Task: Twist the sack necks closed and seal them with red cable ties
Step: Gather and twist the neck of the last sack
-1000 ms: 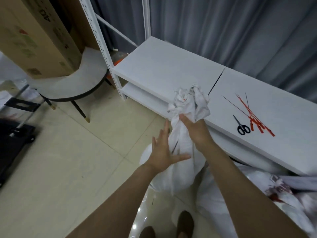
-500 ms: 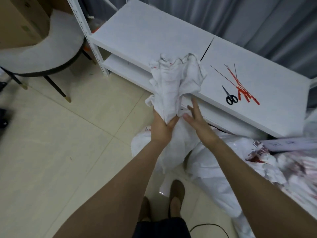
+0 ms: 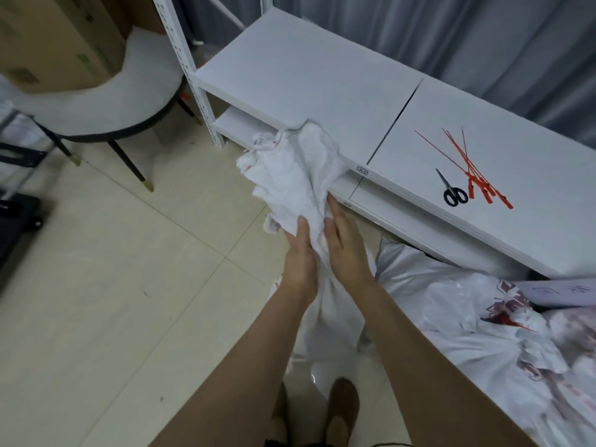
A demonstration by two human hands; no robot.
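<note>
The left hand (image 3: 298,253) is gripping the white sack (image 3: 329,317) by its bunched neck (image 3: 296,175), fingers curling round it. What the sack holds is hidden. The right hand (image 3: 346,250) is pressing straight fingers against the neck, where half a second ago they were splayed. The red cable ties (image 3: 474,175) are lying beside the scissors (image 3: 453,192) on the shelf (image 3: 322,79), well right of the fingertips.

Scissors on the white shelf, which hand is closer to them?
Right. The right hand lies against the sack neck on the side toward the scissors; the left hand grips its other side, farther away.
</note>
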